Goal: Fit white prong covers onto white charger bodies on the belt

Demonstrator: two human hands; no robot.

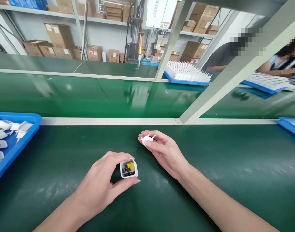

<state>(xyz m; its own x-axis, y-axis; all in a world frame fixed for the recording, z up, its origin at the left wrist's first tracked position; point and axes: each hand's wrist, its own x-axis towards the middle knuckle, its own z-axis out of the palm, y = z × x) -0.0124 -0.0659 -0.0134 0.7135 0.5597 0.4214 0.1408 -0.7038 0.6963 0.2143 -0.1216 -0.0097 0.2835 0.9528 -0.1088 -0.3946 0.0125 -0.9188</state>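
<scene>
Between thumb and fingers, my left hand point(101, 183) grips a white charger housing point(129, 168). Its open end faces me, showing black and yellow parts inside. To the right and slightly farther off, my right hand point(165, 151) pinches a small white plug cover point(147, 139) with two prongs, which point up and to the right. The housing and the cover are apart, both held above the green work surface point(147, 206).
At the left, a blue tray point(37, 124) holds several white plug pieces. Another blue tray point(290, 127) sits at the right edge. Beyond a white rail point(108, 121) runs a green belt point(101, 96). A slanted post point(222, 80) rises at right. Two people are farther back.
</scene>
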